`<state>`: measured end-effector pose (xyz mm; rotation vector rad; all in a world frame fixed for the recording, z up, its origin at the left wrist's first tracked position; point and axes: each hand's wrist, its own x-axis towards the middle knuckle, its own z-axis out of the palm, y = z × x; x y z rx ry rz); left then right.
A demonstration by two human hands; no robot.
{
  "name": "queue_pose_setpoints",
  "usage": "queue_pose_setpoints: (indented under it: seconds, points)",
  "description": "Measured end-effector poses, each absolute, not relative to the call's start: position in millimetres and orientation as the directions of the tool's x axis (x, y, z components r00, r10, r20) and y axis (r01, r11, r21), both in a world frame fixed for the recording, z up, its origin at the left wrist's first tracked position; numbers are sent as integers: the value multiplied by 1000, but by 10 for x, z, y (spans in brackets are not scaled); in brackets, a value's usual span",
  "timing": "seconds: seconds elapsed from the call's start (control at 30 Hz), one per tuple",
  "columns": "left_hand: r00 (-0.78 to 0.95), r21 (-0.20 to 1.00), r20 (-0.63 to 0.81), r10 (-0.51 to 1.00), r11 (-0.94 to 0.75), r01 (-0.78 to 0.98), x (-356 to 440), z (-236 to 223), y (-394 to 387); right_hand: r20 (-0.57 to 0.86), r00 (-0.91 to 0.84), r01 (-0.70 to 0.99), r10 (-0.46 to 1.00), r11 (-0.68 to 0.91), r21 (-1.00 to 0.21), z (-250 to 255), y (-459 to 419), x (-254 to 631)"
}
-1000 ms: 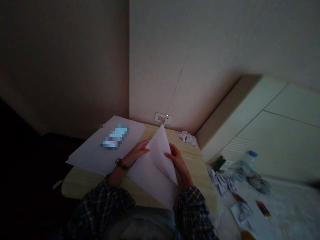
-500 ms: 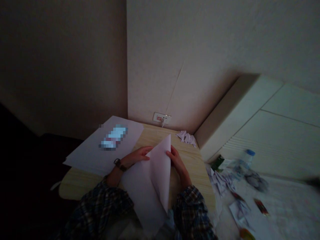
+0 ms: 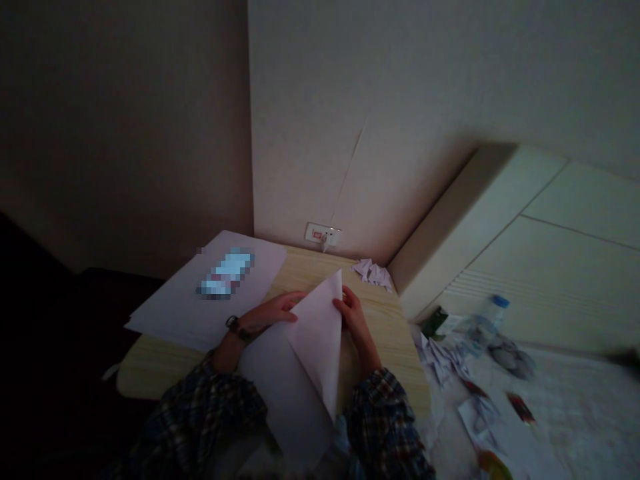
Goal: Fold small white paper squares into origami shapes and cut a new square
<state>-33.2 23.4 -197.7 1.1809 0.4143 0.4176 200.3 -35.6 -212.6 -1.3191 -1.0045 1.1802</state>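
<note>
A white sheet of paper (image 3: 310, 347) lies partly folded on the small wooden table (image 3: 380, 333), one flap raised into a point. My left hand (image 3: 273, 310), with a watch on the wrist, pinches the sheet's left edge near the fold. My right hand (image 3: 353, 313) grips the raised flap at its right edge, just below the tip. Both plaid sleeves reach in from the bottom of the view.
A stack of white sheets (image 3: 200, 300) covers the table's left part. Small folded paper pieces (image 3: 373, 272) lie at the back right by a wall socket (image 3: 320, 235). On the bed to the right are a plastic bottle (image 3: 483, 323), paper scraps (image 3: 443, 357) and small items.
The raised flap has come down and swung right, from a tall point to a lower fold. Both hands stayed on the sheet and shifted slightly with it.
</note>
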Motion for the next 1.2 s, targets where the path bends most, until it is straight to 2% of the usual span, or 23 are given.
queue_pose_setpoints:
  seconds: [0.5,1.2]
  points:
    - [861,935,-74,502,335,-115,-323,-1895,186,-78,180,17,980,-83,-996,-2143,-331,2013]
    - [941,944,-40,336,320,-74,-247,-2024,192,16,254,35,967,7,-999,-2214,-300,2060]
